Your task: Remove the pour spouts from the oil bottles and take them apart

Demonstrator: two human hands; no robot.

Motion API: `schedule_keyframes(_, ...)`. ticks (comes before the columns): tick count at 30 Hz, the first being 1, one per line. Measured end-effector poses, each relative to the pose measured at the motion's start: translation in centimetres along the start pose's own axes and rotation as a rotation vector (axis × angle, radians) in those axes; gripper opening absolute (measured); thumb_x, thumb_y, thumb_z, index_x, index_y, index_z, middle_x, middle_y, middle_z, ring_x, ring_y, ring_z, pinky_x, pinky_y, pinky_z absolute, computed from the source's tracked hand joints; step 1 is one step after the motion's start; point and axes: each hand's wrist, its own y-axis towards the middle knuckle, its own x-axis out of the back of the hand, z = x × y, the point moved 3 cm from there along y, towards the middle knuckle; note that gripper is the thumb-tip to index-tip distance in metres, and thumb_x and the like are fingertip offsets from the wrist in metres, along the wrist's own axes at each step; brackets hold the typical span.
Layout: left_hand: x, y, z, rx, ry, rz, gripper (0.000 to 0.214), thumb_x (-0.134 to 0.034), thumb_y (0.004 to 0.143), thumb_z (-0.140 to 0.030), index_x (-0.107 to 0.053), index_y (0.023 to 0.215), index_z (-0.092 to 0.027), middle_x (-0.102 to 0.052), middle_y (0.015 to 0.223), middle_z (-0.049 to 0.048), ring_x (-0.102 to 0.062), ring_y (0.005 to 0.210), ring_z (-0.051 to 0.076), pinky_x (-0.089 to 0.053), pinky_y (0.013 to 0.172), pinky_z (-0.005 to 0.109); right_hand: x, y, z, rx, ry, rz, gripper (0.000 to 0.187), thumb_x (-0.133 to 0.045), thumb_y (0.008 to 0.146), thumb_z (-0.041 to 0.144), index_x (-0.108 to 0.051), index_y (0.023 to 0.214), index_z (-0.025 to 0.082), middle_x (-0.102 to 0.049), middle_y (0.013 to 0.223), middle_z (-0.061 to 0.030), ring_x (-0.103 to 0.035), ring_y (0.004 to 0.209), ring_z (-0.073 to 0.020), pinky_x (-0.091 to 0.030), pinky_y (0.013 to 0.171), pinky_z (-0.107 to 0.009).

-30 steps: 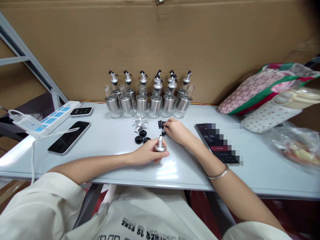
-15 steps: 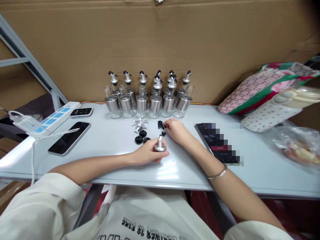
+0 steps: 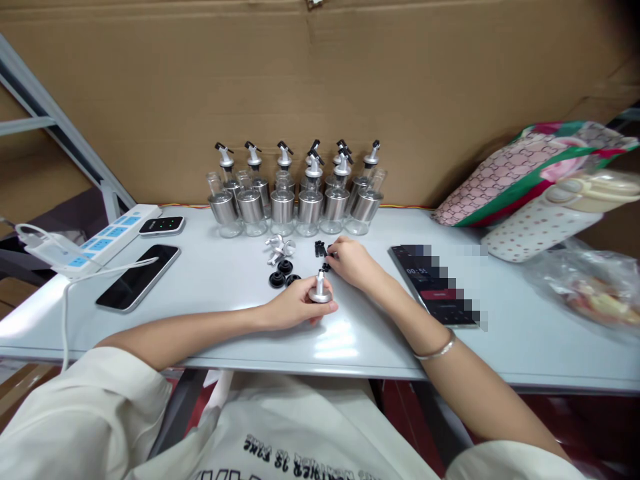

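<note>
One white table carries everything we are working with, and its layout matches the earlier pictures; only our right hand has shifted.

Twelve bottles stand at the back of the table [image 3: 220, 267]. All six in the back row [image 3: 261, 191] wear spouts; in the front row [image 3: 283, 210], two do and four have bare necks.

Our left hand [image 3: 297, 303] keeps its place near the front edge, thumb and fingers gripping a silver spout [image 3: 320, 293] by its round base, stem up. Black shows at the stem's top, though we cannot tell whether it is fitted there or lies behind. Our right hand [image 3: 353, 261] has come slightly nearer to us, its fingertips pinched together. They were beside the long black pieces [image 3: 319, 249]; now they are just above the small black bits [image 3: 326, 267]. We cannot tell whether they hold anything. In our judgement, attention has turned from the long parts to the tiny ones, while the held spout waits.

Smaller still, a tangle of loose spouts [image 3: 280, 249] lies in front of the bottles, with three black stoppers [image 3: 277, 279] nearer to us, one partly hidden by our left hand. The long pieces, then the bits, are smallest.
</note>
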Motion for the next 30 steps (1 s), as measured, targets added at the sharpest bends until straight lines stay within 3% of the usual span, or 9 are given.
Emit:
schedule_keyframes(4,0.1,0.0,0.1,0.003,0.005,0.0,0.027,-0.065,0.075,-0.032,-0.044,0.082,-0.017,-0.048,0.052,-0.0097,-0.044,0.045,0.006,-0.035,0.051,0.022,-0.1,-0.1,0.4,0.029,0.0,0.013,0.03,-0.04,0.089,0.013,-0.07,0.086,0.007,-0.066,0.096,-0.0182,-0.062,0.087,-0.0207,-0.041,0.08,-0.027)
schedule_keyframes(6,0.1,0.1,0.2,-0.002,0.006,-0.001,0.027,-0.065,0.076,-0.033,-0.044,0.082,-0.017,-0.048,0.051,-0.0097,-0.044,0.045,0.006,-0.036,0.052,0.022,-0.2,0.0,0.4,0.03,0.033,-0.003,0.032,-0.038,0.088,0.009,-0.068,0.098,0.006,-0.067,0.1,-0.019,-0.063,0.092,-0.022,-0.042,0.083,-0.027)
schedule_keyframes(9,0.1,0.1,0.3,-0.006,0.007,0.002,0.026,-0.064,0.076,-0.032,-0.044,0.083,-0.017,-0.047,0.052,-0.0097,-0.044,0.046,0.006,-0.036,0.052,0.022,-0.2,0.0,0.1,0.012,0.14,-0.055,0.046,-0.037,0.083,0.002,-0.053,0.126,0.005,-0.067,0.11,-0.019,-0.063,0.099,-0.0236,-0.044,0.085,-0.029)
schedule_keyframes(12,0.1,0.0,0.3,-0.001,0.013,0.004,0.025,-0.064,0.076,-0.031,-0.044,0.082,-0.017,-0.047,0.052,-0.0096,-0.044,0.046,0.006,-0.036,0.052,0.022,-0.3,0.0,-0.2,-0.01,0.243,-0.056,0.055,-0.037,0.081,0.0,-0.042,0.135,0.006,-0.067,0.112,-0.0178,-0.064,0.099,-0.0239,-0.046,0.084,-0.03)
schedule_keyframes(16,0.1,0.0,0.4,-0.002,0.01,0.001,0.026,-0.064,0.077,-0.032,-0.044,0.083,-0.017,-0.047,0.052,-0.0097,-0.045,0.046,0.006,-0.036,0.053,0.022,-0.3,0.2,-0.4,0.002,0.285,-0.036,0.048,-0.035,0.084,0.003,-0.048,0.131,0.007,-0.067,0.113,-0.016,-0.062,0.102,-0.0225,-0.045,0.088,-0.03)
schedule_keyframes(20,0.1,0.1,0.4,-0.011,0.011,0.004,0.027,-0.064,0.077,-0.034,-0.044,0.083,-0.017,-0.048,0.053,-0.0095,-0.045,0.046,0.006,-0.036,0.053,0.022,-0.4,0.2,-0.1,0.079,0.145,-0.036,0.041,-0.033,0.091,0.015,-0.059,0.121,0.008,-0.062,0.114,-0.0167,-0.054,0.108,-0.025,-0.04,0.095,-0.034)
schedule_keyframes(30,0.1,0.1,0.5,-0.009,0.033,-0.006,0.028,-0.064,0.077,-0.035,-0.044,0.084,-0.017,-0.048,0.052,-0.01,-0.045,0.046,0.007,-0.037,0.054,0.023,-0.7,-0.3,1.0,0.125,0.014,0.096,0.044,-0.029,0.095,0.037,-0.055,0.127,0.019,-0.049,0.116,-0.0146,-0.043,0.106,-0.0287,-0.038,0.088,-0.046)
